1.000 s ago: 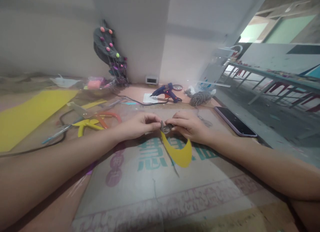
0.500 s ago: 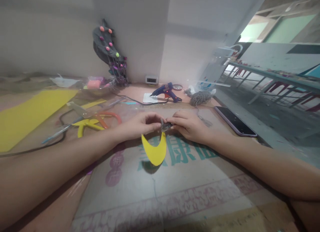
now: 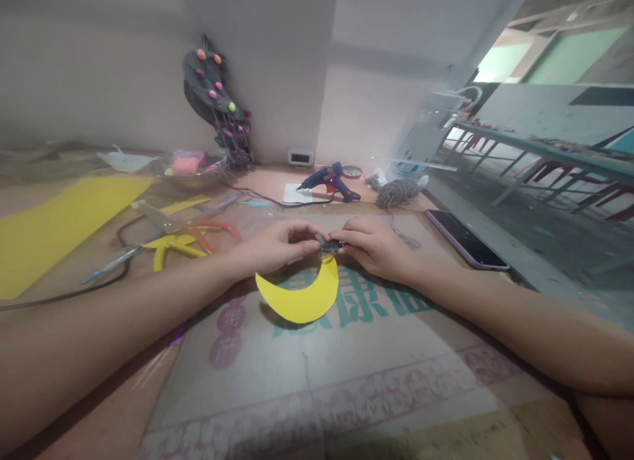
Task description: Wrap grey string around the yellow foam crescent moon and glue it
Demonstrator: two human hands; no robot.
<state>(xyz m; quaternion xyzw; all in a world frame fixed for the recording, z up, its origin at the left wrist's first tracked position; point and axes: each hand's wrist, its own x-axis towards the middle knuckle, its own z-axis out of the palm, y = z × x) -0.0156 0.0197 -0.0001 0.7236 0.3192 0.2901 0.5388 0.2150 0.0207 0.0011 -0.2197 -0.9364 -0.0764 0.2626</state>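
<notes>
My left hand (image 3: 290, 247) and my right hand (image 3: 374, 245) meet over the cardboard, fingertips pinched from both sides on a small dark grey yarn-wrapped tip (image 3: 329, 245). From it hangs a yellow crescent moon cutout (image 3: 302, 303), its curve toward me and its free point to the left. Grey yarn appears to cover the crescent's upper end; fingers hide part of it. A ball of grey yarn (image 3: 397, 193) lies behind my right hand, and a strand runs from it toward that hand.
Cardboard (image 3: 238, 400) lies under my hands. Behind stand a blue glue gun (image 3: 327, 180) and a small digital clock (image 3: 300, 158). Orange-handled scissors (image 3: 198, 235) and a yellow sheet (image 3: 64, 229) are left; a phone (image 3: 466, 239) is right. A decorated grey crescent (image 3: 211, 84) leans on the wall.
The yellow crescent has swung round, its free point moving left so that more of its flat face shows. Both hands keep nearly the same place and pinch.
</notes>
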